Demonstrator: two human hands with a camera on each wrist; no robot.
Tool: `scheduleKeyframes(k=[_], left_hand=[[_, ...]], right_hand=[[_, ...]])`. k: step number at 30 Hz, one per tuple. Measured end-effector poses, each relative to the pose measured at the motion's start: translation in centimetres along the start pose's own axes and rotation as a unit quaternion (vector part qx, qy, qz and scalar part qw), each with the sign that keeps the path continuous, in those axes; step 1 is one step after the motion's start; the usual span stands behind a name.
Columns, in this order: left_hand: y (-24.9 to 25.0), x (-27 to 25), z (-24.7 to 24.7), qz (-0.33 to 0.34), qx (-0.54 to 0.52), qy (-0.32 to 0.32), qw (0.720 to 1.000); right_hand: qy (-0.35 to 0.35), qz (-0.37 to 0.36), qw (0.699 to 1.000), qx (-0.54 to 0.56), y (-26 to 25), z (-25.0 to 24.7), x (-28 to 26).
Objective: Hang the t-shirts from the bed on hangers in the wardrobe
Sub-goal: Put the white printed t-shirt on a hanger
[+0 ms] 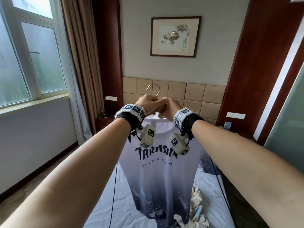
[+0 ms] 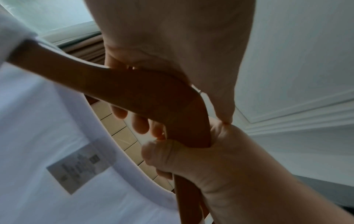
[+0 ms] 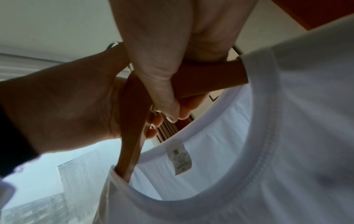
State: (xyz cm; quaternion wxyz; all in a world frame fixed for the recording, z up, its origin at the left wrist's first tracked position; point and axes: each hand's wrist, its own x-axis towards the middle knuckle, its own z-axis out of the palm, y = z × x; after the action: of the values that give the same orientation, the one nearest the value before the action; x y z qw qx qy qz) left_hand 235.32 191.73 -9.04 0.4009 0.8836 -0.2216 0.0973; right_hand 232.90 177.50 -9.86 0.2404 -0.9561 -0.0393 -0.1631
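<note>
A white t-shirt point(image 1: 158, 175) with dark lettering, fading to dark blue at the hem, hangs on a wooden hanger held up over the bed. My left hand point(image 1: 148, 102) and right hand point(image 1: 171, 107) both grip the hanger's middle, side by side, under its metal hook point(image 1: 159, 91). In the left wrist view my left hand point(image 2: 172, 45) curls round the hanger point(image 2: 134, 84), whose arm runs into the t-shirt point(image 2: 47, 121) collar. In the right wrist view my right hand point(image 3: 162, 68) wraps the hanger point(image 3: 206, 78) beside the t-shirt point(image 3: 287, 136) neck.
The bed point(image 1: 102, 203) with a white sheet lies below, with crumpled clothes point(image 1: 195, 209) on its right side. A padded headboard point(image 1: 194, 94) and a framed picture point(image 1: 175, 36) face me. A window point(image 1: 32, 63) and curtain point(image 1: 79, 63) stand left, a glass panel point(image 1: 287, 112) right.
</note>
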Motion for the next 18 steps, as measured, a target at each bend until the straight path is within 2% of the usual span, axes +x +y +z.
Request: scheduleKeyframes(k=[3,7,11,14,18], left_hand=[[0.5,-0.1,-0.1,-0.051,-0.021,0.003,0.998],[0.5,-0.2,0.3,-0.061,0.007,0.048,0.997],[-0.2,-0.7,0.0,-0.062,0.019,0.111,0.992],[-1.4,-1.1,-0.9,-0.073,0.033,0.132,0.988],[-2.4,-1.5,-1.8,-0.096,0.01,0.16,0.982]], right_hand=[[-0.007,-0.007,0.999,0.031,-0.2,0.4,-0.1],[-0.025,-0.025,0.997,0.069,-0.2,0.1,-0.5],[-0.112,-0.038,0.989,0.09,0.8,-1.4,-0.1],[-0.159,0.005,0.986,0.057,2.9,-2.6,0.3],[-0.181,0.057,0.982,0.005,6.5,-1.7,0.9]])
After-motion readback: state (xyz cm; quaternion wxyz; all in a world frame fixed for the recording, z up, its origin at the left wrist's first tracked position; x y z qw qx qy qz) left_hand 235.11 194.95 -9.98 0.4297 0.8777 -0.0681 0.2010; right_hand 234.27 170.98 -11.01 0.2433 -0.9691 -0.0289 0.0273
